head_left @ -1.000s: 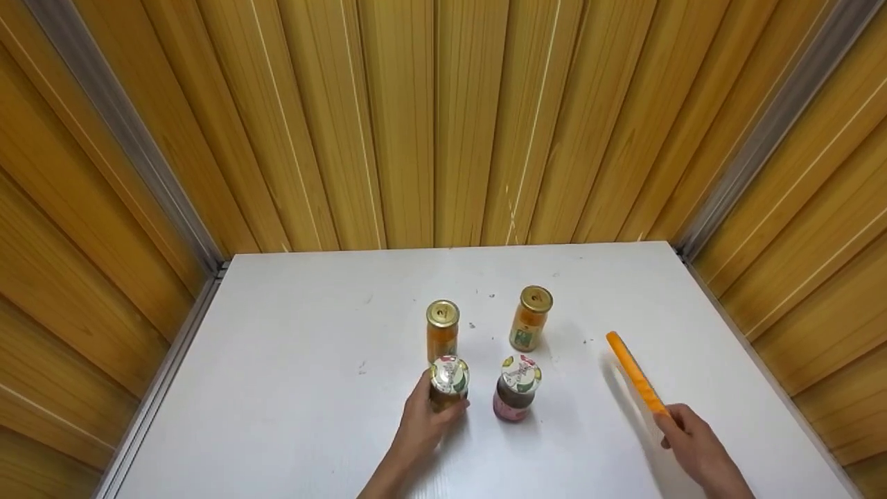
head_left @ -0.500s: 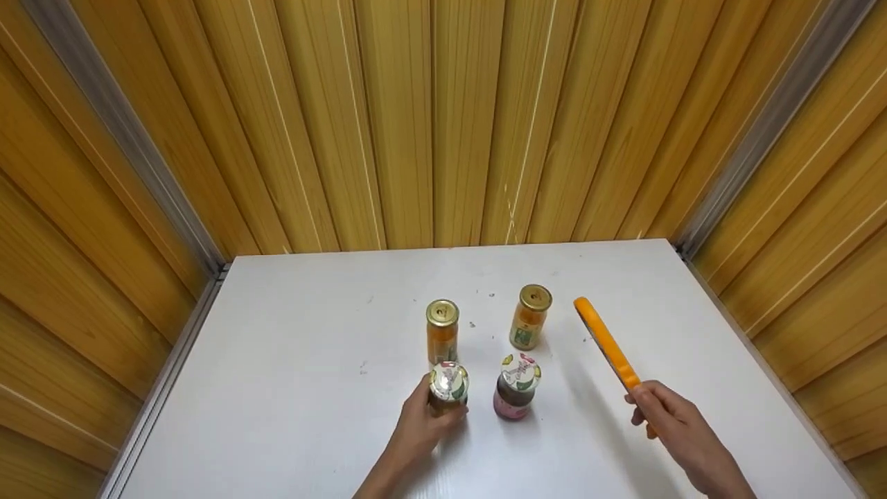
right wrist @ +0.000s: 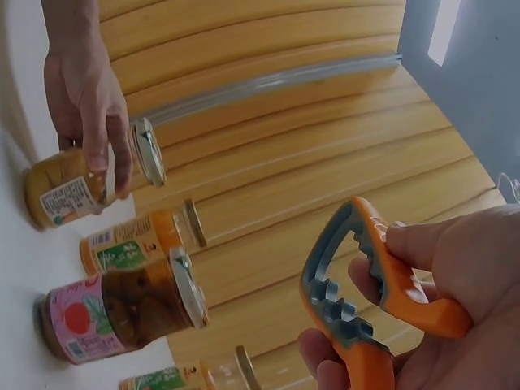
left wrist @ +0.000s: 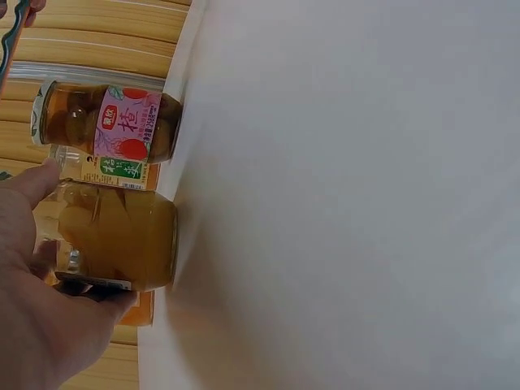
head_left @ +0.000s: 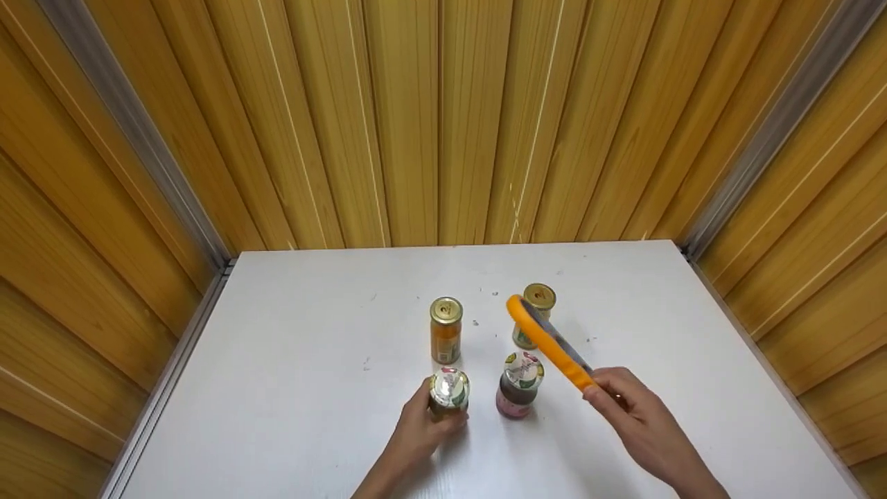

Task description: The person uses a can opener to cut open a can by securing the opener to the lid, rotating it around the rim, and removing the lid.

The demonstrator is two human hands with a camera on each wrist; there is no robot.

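Note:
My left hand [head_left: 414,431] grips a glass jar [head_left: 450,388] of yellowish fruit by its side. The jar stands upright on the white table, its patterned lid on. In the left wrist view my thumb and fingers wrap around the jar's glass [left wrist: 122,231]. My right hand [head_left: 641,423] holds an orange jar opener [head_left: 547,344] raised over the table. In the right wrist view the opener's grey toothed inner edges [right wrist: 333,309] show, with an open gap between its two arms. Just left of and below the opener stands a dark-fruit jar with a pink label [head_left: 514,404].
Behind the held jar is a taller orange jar [head_left: 445,339] with a gold lid. A similar gold-lidded jar [head_left: 540,296] stands at the back right, partly hidden by the opener. Wood-patterned walls [head_left: 402,138] enclose the table [head_left: 312,333] at the back and sides.
My right hand has moved left and away from me, carrying the jar opener from the right side toward the right-hand jars and turning it. My left hand stays on its jar, shifted slightly nearer me.

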